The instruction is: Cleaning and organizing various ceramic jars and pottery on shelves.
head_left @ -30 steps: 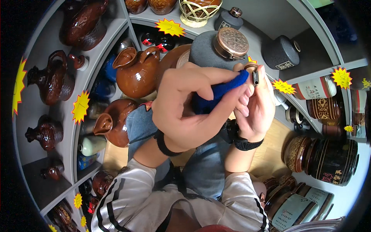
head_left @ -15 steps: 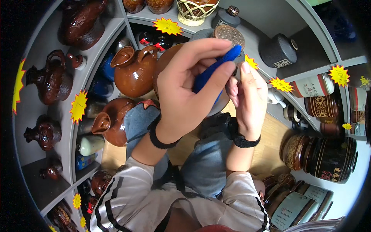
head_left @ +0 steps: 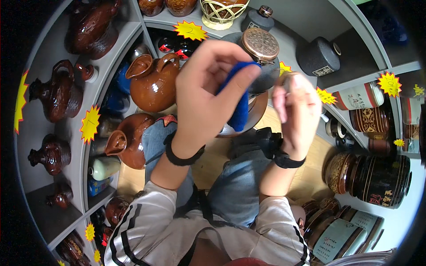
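My left hand (head_left: 206, 88) is closed on a blue cloth (head_left: 241, 99), gripped between thumb and fingers with its end hanging below the thumb. My right hand (head_left: 298, 117) is held up to the right of it, apart from the cloth. Its fingertips are pinched together around something small and greyish, too smeared by motion to name. Just beyond my hands stands a dark grey jar (head_left: 262, 80) with an embossed copper-coloured lid (head_left: 261, 44). Neither hand visibly touches that jar.
Glazed brown jugs (head_left: 153, 88) stand to the left, beside shelves of dark brown pots (head_left: 55, 153). A black squat jar (head_left: 318, 57) sits on the shelf at the far right. Large dark jars (head_left: 381, 181) stand on the right. Yellow star-shaped tags (head_left: 190, 30) mark the shelf edges.
My hands have drawn apart: the left has shifted slightly left with the cloth, the right has moved right and away from it. The copper-coloured lid now shows more fully.
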Tool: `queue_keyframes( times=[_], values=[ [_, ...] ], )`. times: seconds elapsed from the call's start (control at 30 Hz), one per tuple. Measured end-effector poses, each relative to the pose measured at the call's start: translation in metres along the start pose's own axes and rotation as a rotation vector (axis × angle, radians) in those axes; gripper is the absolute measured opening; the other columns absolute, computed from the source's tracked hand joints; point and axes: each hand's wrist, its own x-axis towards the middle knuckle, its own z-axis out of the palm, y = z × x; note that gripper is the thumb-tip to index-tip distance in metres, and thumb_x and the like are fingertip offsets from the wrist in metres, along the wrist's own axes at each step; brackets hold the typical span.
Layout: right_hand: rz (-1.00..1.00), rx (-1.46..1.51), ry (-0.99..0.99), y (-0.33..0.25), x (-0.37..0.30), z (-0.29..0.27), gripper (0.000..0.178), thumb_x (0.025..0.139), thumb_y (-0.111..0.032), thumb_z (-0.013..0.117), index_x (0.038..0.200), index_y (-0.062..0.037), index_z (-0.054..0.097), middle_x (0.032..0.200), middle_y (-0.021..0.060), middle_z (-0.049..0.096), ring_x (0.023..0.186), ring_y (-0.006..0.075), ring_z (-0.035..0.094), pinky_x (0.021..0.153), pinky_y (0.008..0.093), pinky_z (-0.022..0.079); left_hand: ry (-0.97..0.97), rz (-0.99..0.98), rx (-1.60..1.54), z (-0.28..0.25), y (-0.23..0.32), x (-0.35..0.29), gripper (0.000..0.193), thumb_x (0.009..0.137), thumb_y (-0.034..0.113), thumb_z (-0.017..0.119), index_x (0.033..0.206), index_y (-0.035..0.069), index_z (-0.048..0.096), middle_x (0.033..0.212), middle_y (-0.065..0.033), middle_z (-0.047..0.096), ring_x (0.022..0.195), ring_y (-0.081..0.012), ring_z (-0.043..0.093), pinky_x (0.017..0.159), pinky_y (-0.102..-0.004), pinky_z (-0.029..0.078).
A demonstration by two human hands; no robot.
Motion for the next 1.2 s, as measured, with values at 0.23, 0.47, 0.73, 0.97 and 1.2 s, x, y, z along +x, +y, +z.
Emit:
queue_keyframes(
  times=[0.23, 0.47, 0.73, 0.97, 1.2],
  values=[
    [-0.120, 0.061, 0.196, 0.007, 0.019, -0.021, 0.033, 0.100, -0.027, 0.044, 0.084, -0.0015, 0.057, 0.065, 0.0025, 0.052, 0.046, 0.0049, 0.037, 0.041, 0.0182, 0.028, 0.079, 0.103, 0.112, -0.010, -0.011, 0.009, 0.017, 0.088, 0.000, 0.059, 0.105, -0.001, 0.056, 0.097, -0.0043, 0.060, 0.088, -0.0073, 0.057, 0.079, -0.0192, 0.044],
    [0.042, 0.040, 0.037, 0.022, 0.028, -0.014, 0.036, 0.100, -0.030, 0.042, 0.082, -0.0022, 0.056, 0.065, -0.0003, 0.051, 0.049, 0.0043, 0.038, 0.045, 0.0188, 0.030, -0.093, 0.194, 0.644, -0.007, -0.013, 0.010, 0.024, 0.092, 0.008, 0.050, 0.112, 0.006, 0.064, 0.090, -0.0058, 0.059, 0.082, -0.0146, 0.053, 0.076, -0.0240, 0.041],
    [0.103, -0.024, 0.082, 0.022, 0.029, -0.009, 0.033, 0.099, -0.030, 0.045, 0.090, -0.0022, 0.060, 0.069, -0.0017, 0.055, 0.050, 0.0001, 0.039, 0.044, 0.0159, 0.028, -0.086, 0.294, 0.734, -0.002, -0.025, 0.010, 0.028, 0.086, 0.012, 0.061, 0.113, 0.017, 0.065, 0.073, -0.0058, 0.042, 0.065, -0.0195, 0.044, 0.060, -0.0305, 0.038],
    [0.067, -0.131, 0.057, 0.021, 0.029, -0.010, 0.032, 0.100, -0.028, 0.045, 0.088, -0.0041, 0.063, 0.067, -0.0066, 0.048, 0.054, -0.0004, 0.035, 0.046, 0.0156, 0.026, -0.100, 0.320, 0.845, -0.002, -0.026, 0.009, 0.031, 0.083, 0.018, 0.065, 0.113, 0.021, 0.065, 0.073, -0.0059, 0.041, 0.066, -0.0216, 0.045, 0.059, -0.0326, 0.039],
    [-0.150, -0.186, 0.068, 0.027, 0.030, -0.005, 0.030, 0.100, -0.023, 0.045, 0.085, -0.0006, 0.058, 0.067, -0.0041, 0.044, 0.061, 0.0039, 0.040, 0.062, 0.0193, 0.041, -0.088, 0.290, 0.832, 0.002, -0.017, 0.008, 0.030, 0.078, 0.010, 0.070, 0.108, 0.013, 0.069, 0.074, -0.0027, 0.048, 0.067, -0.0138, 0.046, 0.062, -0.0247, 0.039]
  ],
)
